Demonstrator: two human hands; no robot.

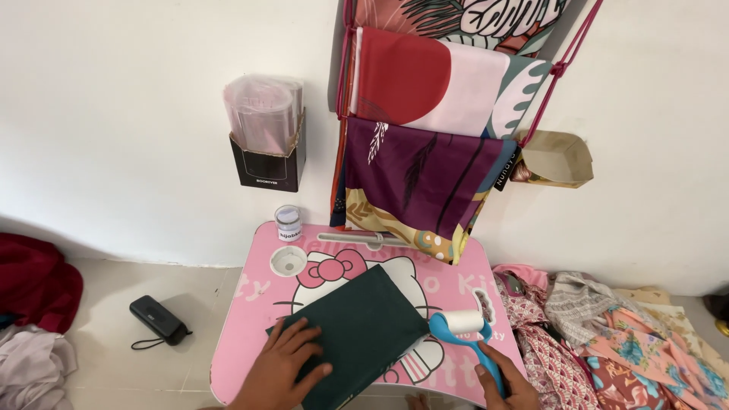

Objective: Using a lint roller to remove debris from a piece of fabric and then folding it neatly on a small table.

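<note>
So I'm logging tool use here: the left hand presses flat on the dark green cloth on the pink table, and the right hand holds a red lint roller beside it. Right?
Not quite: the lint roller is blue with a white roll, not red, as the head view shows. The rest stands: left hand flat on the dark green cloth on the pink table, right hand holding the roller.
</note>
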